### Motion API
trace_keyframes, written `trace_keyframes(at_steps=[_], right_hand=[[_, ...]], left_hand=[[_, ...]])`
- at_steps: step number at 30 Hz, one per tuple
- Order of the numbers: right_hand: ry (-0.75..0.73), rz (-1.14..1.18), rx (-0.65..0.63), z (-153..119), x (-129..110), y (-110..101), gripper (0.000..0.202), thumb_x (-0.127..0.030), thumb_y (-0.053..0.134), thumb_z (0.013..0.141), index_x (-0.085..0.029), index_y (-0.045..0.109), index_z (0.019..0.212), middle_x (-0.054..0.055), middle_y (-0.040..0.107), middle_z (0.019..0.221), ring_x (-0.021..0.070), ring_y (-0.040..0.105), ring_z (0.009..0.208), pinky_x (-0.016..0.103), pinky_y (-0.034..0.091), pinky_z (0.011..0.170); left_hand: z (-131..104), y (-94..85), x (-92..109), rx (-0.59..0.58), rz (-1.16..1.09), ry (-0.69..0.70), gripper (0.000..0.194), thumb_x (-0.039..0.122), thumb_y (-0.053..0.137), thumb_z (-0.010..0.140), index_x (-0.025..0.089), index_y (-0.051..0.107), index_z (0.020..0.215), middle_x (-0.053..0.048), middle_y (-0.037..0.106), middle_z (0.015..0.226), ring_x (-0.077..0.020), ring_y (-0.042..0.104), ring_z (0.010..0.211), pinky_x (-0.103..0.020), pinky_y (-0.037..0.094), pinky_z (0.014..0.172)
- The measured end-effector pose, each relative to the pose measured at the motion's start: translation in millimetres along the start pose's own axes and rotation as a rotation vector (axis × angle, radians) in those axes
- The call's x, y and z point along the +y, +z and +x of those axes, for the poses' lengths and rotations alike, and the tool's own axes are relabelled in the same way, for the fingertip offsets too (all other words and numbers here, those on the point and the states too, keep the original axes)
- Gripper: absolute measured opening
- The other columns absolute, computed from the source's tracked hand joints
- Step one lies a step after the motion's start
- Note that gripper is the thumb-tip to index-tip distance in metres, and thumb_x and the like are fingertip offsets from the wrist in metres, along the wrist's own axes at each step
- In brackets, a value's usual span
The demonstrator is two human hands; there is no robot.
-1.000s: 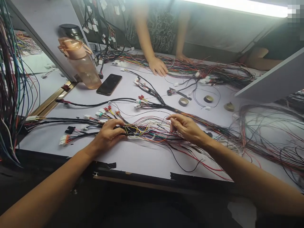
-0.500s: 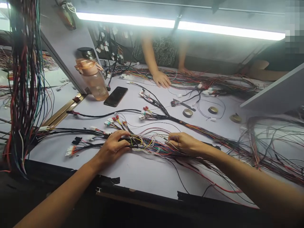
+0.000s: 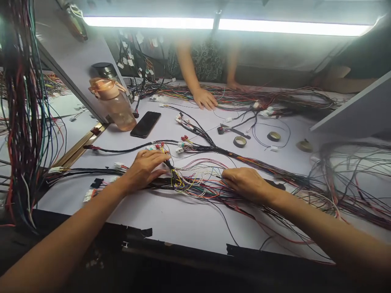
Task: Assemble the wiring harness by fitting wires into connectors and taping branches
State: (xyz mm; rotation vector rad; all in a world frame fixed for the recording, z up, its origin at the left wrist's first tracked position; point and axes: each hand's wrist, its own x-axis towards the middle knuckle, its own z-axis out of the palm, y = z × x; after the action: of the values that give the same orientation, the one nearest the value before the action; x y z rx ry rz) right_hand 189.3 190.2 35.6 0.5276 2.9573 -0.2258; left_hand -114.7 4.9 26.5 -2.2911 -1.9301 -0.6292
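My left hand [image 3: 147, 169] lies over the left part of a wiring harness, fingers stretched and thumb apart. Its fingertips touch a short black branch [image 3: 168, 163] with red, white and yellow ends; part of that branch is hidden under the fingers. Closed around thin wires, my right hand [image 3: 246, 183] rests at the loose side of the same harness. Between both hands spreads a fan of coloured wires [image 3: 198, 183]. White connectors with orange wires [image 3: 89, 195] and a black connector [image 3: 97, 183] lie left of my left hand.
Behind lies a second harness [image 3: 226, 152], with tape rolls [image 3: 240, 141], a phone [image 3: 146, 124] and a bottle [image 3: 114, 106]. Across the table, another person's hand [image 3: 205, 99] rests by more wires. Hanging wires [image 3: 23, 114] border the left; a panel [image 3: 357, 110] stands right.
My left hand has shifted up from the main bundle onto the short branch, and its fingers have straightened. My right hand has moved slightly right, still closed on wires. The view has shifted a little.
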Motion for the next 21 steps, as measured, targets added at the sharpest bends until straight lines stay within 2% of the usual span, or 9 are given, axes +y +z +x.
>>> trace_keyframes(at_steps=[2, 4, 8, 13, 17, 21], right_hand=[[-0.026, -0.046, 0.024, 0, 0, -3, 0.021, -0.025, 0.038, 0.094, -0.02, 0.05, 0.077, 0.0, 0.06, 0.073, 0.0114, 0.046, 0.06, 0.026, 0.017, 0.055], [-0.066, -0.095, 0.027, 0, -1, -7, 0.02, -0.022, 0.039, 0.092, -0.019, 0.05, 0.076, 0.001, 0.061, 0.073, 0.0113, 0.044, 0.058, 0.028, 0.017, 0.055], [-0.149, -0.113, 0.006, 3, 2, -7, 0.02, -0.014, 0.04, 0.089, -0.019, 0.049, 0.072, 0.002, 0.059, 0.07, 0.011, 0.042, 0.056, 0.029, 0.018, 0.056], [-0.249, -0.017, 0.057, 6, 4, 2, 0.022, -0.012, 0.039, 0.089, -0.019, 0.048, 0.071, 0.001, 0.056, 0.068, 0.0115, 0.041, 0.057, 0.029, 0.019, 0.055], [-0.189, -0.03, 0.067, 5, 1, 5, 0.021, -0.011, 0.039, 0.089, -0.019, 0.049, 0.073, 0.001, 0.056, 0.069, 0.0116, 0.043, 0.058, 0.028, 0.021, 0.055], [-0.075, 0.124, 0.088, 3, 8, 8, 0.021, -0.023, 0.041, 0.093, -0.02, 0.057, 0.079, 0.002, 0.062, 0.078, 0.0131, 0.054, 0.067, 0.025, 0.031, 0.057]], left_hand=[[15, 1.2, -9, -0.11, 0.06, 0.064, 0.032, 0.035, 0.056, 0.09, 0.023, 0.059, 0.12, -0.01, 0.067, 0.114, -0.0263, 0.058, 0.11, -0.049, 0.035, 0.097], [22, 4.1, -14, -0.169, 0.071, 0.137, 0.025, 0.034, 0.052, 0.092, 0.021, 0.063, 0.111, -0.008, 0.069, 0.099, -0.0222, 0.062, 0.095, -0.046, 0.036, 0.095], [15, 8.2, -20, -0.168, 0.0, 0.183, 0.023, 0.03, 0.047, 0.095, 0.019, 0.066, 0.101, -0.004, 0.063, 0.077, -0.0163, 0.057, 0.075, -0.031, 0.043, 0.077], [1, 11.5, -23, -0.118, 0.023, 0.132, 0.026, 0.03, 0.044, 0.096, 0.019, 0.065, 0.106, -0.002, 0.061, 0.071, -0.0154, 0.056, 0.071, -0.029, 0.044, 0.071], [2, 14.5, -25, -0.101, 0.014, 0.123, 0.028, 0.031, 0.044, 0.096, 0.017, 0.066, 0.106, -0.003, 0.061, 0.072, -0.0151, 0.056, 0.07, -0.029, 0.045, 0.071], [1, 15.2, -24, -0.1, 0.035, 0.117, 0.03, 0.033, 0.045, 0.095, 0.016, 0.068, 0.106, -0.005, 0.061, 0.075, -0.0162, 0.056, 0.072, -0.03, 0.044, 0.071]])
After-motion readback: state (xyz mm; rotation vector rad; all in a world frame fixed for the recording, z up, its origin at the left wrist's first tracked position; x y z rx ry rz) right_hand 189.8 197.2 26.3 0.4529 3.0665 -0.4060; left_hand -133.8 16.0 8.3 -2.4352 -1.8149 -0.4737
